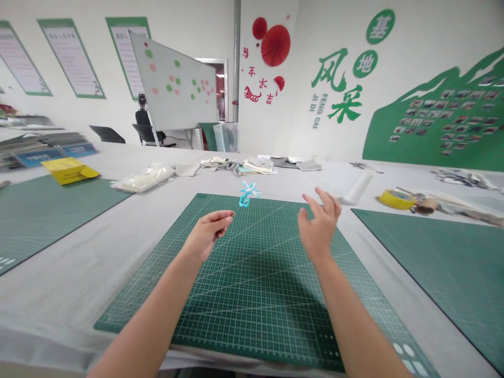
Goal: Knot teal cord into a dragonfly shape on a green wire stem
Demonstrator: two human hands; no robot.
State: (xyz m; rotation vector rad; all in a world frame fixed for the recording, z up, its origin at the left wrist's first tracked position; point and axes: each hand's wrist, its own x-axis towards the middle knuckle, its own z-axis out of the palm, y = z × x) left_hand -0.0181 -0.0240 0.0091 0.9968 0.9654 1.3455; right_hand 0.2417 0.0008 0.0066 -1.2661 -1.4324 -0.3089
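Observation:
Both my hands hover over a green cutting mat (255, 294) on a grey table. My left hand (207, 233) has its fingers drawn together in a loose pinch, with nothing visible in them. My right hand (318, 220) is open, fingers spread and slightly blurred, holding nothing. A small turquoise and white beaded ornament (247, 194) lies near the mat's far edge, a short way beyond and between both hands.
More green mats lie at the left (47, 210) and right (452, 262). A yellow box (69, 169), a plastic bag (144, 178), folded cloth (255, 165), a white roll (358, 189) and yellow tape (396, 199) sit further back. A person sits by a whiteboard (177, 89).

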